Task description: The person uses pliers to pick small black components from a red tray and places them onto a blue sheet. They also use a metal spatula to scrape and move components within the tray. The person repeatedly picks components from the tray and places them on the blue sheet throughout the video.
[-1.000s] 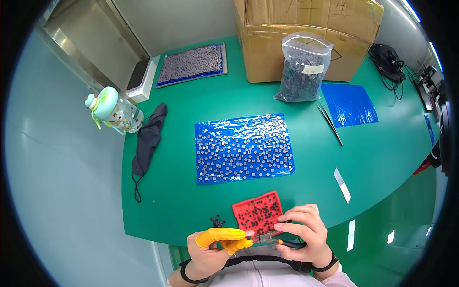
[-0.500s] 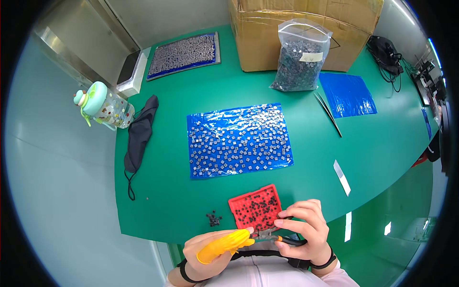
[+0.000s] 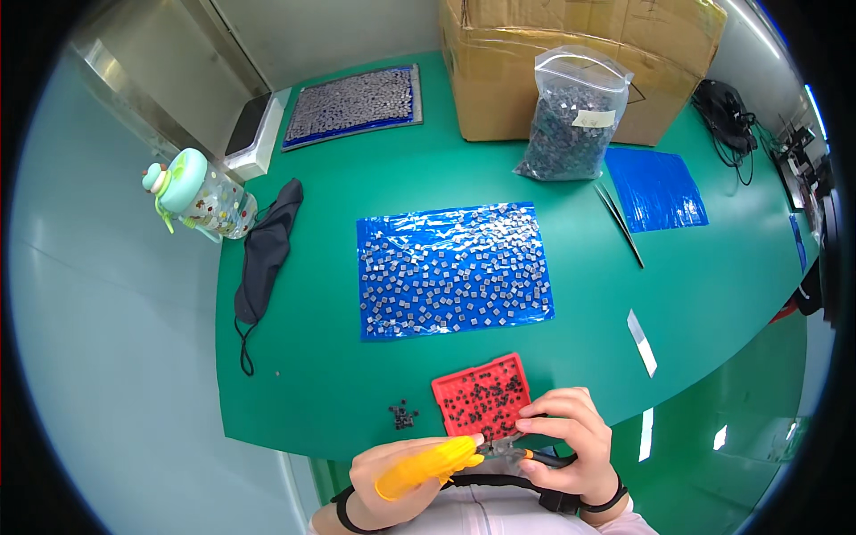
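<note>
My left hand (image 3: 406, 473), with yellow covers (image 3: 428, 466) over some fingers, is closed in a pinch at the table's front edge. A tiny dark piece (image 3: 482, 449) shows at its fingertips; its exact kind is too small to make out. My right hand (image 3: 575, 437) is wrapped round a pair of small pliers or nippers (image 3: 546, 458) with black-and-orange handles. Their metal jaws point left and meet the left fingertips. Just beyond both hands lies a red tray (image 3: 451, 383) scattered with small black parts (image 3: 486, 397). A little heap of black pieces (image 3: 403, 415) sits left of the tray.
A blue sheet (image 3: 370, 325) covered with small square metal pieces lies mid-table. Farther back stand a filled zip bag (image 3: 571, 134), a cardboard box (image 3: 499, 89) and a loaded panel (image 3: 352, 102). Tweezers (image 3: 620, 223), a white strip (image 3: 641, 343), a dark mask (image 3: 266, 254) and a bottle (image 3: 209, 196) lie around.
The whole view has shifted slightly, so the table's things appear a little lower and to the right. Both hands keep their grips, with the tool's jaws still at the left fingertips.
</note>
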A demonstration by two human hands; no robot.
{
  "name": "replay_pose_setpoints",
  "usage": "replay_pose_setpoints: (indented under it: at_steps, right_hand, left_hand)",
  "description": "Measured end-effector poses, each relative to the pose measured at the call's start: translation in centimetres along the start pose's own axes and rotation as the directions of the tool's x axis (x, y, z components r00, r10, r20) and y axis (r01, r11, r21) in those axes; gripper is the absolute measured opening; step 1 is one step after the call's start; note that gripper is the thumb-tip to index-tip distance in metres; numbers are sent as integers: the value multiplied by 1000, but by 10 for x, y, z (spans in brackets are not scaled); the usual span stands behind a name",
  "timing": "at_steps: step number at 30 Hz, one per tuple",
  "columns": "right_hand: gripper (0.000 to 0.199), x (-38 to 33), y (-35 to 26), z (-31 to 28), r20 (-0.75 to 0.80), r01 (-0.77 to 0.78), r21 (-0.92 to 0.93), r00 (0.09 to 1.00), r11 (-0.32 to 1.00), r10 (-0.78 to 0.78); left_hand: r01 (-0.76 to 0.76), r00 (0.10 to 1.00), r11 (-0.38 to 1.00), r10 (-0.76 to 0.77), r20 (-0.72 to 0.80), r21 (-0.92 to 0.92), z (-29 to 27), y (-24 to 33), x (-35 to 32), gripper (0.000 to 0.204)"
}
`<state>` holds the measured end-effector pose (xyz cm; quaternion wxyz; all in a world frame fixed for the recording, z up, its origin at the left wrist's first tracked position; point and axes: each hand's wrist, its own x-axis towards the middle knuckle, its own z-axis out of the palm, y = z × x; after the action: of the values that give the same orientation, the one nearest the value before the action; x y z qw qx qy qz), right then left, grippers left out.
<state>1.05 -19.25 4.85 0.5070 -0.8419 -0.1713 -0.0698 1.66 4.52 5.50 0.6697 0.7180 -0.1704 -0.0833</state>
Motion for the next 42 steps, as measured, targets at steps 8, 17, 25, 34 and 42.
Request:
replay_pose_setpoints:
  at_steps: [8,17,25,34,42]
  right_hand:
    - [37,-1,-2,-1,-77,95,-187,991,978,-111]
    - [39,-3,-2,-2,-129,134,-214,978,968,-164]
    - [38,-5,-3,2,-117,140,-219,979,966,-168]
    - [40,-8,-2,2,-111,145,-239,978,960,-175]
    - [42,-10,-1,2,-114,145,-243,978,959,-177]
  left_hand:
    - [-201,980,955,198,34,218,3,9,14,33]
    - [-21,999,991,25,-29,134,8,6,13,38]
    - [-46,999,998,46,1,-34,18,-9,10,25]
    - [-53,994,998,54,91,-14,18,-12,8,27]
    - [47,987,997,-37,158,-58,14,-8,8,20]
